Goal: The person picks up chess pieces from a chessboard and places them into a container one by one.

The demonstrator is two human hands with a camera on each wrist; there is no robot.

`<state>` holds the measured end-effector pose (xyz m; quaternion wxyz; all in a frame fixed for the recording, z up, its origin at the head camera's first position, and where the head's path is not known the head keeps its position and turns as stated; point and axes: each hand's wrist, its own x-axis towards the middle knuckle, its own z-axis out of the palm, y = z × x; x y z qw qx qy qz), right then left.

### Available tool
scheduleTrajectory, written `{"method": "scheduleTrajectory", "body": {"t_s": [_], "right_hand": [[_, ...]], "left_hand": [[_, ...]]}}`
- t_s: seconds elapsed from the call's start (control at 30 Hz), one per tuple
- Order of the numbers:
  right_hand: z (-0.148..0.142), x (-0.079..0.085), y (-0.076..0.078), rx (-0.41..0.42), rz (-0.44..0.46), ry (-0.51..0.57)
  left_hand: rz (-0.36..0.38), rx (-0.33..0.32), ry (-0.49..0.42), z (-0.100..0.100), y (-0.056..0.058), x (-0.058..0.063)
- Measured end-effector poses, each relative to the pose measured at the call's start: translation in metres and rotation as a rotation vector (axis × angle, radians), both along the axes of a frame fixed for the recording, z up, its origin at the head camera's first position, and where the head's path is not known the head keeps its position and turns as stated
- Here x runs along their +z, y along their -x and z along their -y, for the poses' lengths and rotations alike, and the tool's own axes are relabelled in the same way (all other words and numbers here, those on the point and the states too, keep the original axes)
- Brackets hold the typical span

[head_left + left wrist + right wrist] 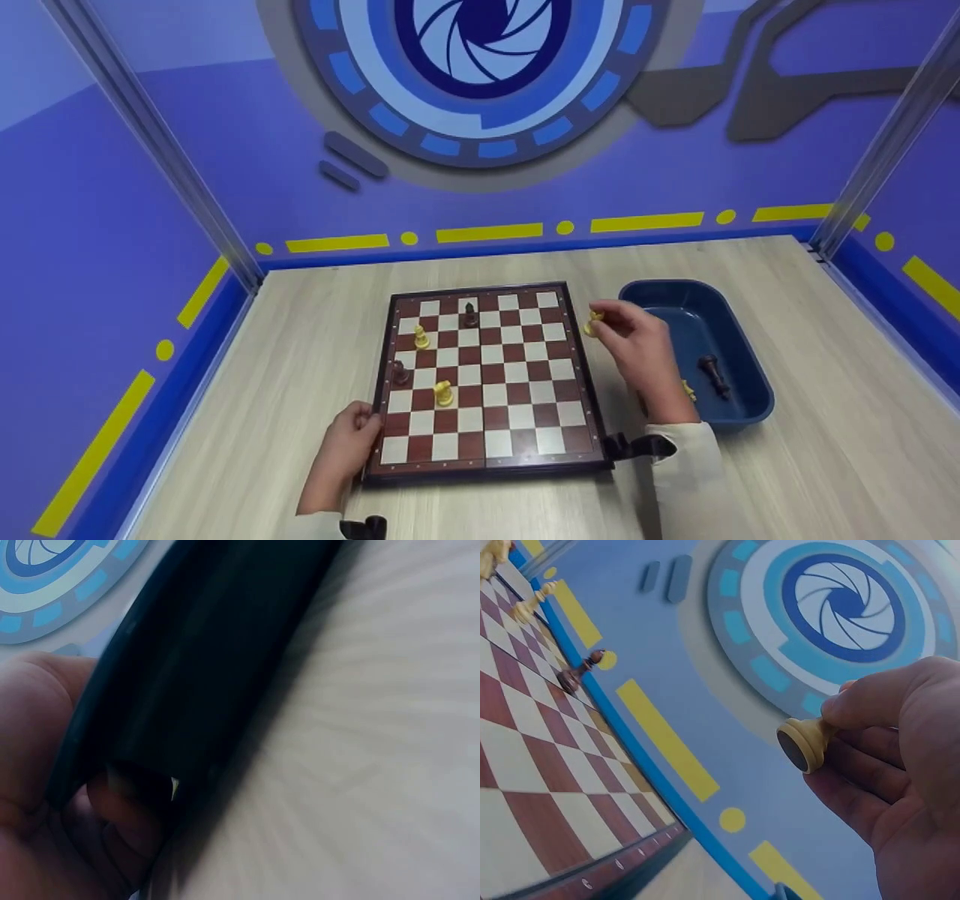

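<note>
My right hand (637,349) pinches a cream chess piece (804,746) between thumb and fingers, just past the board's right edge. Its round dark base faces the camera in the right wrist view; the fingers hide its top. At the left edge of the chessboard (551,442), my left hand (346,446) grips the dark rim, the thumb on one side and curled fingers on the other. Four chess pieces stand on the board's left half: a dark one (470,315) far back, a cream one (421,337), a dark one (400,373) near the left edge and a cream knight (443,394).
A dark blue tray (750,360) stands right of the board, partly behind my right forearm. Inside lie a dark chess piece (714,376) and a cream piece (688,390) half hidden by the wrist. Blue printed panels (225,150) wall in the wooden table (300,337).
</note>
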<state>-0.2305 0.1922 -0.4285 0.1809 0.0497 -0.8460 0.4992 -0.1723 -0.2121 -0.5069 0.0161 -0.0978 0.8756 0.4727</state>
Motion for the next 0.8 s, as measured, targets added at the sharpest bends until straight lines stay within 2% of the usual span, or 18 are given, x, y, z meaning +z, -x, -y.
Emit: {"method": "scheduleTrajectory", "body": {"t_s": [0.33, 0.63, 0.8], "right_hand": [[-0.022, -0.004, 0.003, -0.059, -0.051, 0.015], [-0.038, -0.011, 0.006, -0.164, 0.004, 0.018], [-0.043, -0.015, 0.008, -0.190, 0.035, 0.008]], "left_hand": [[0.006, 0.004, -0.020, 0.000, 0.000, -0.001], [0.032, 0.007, -0.018, -0.001, 0.000, 0.000], [0.022, -0.001, -0.020, -0.001, -0.001, 0.001]]}}
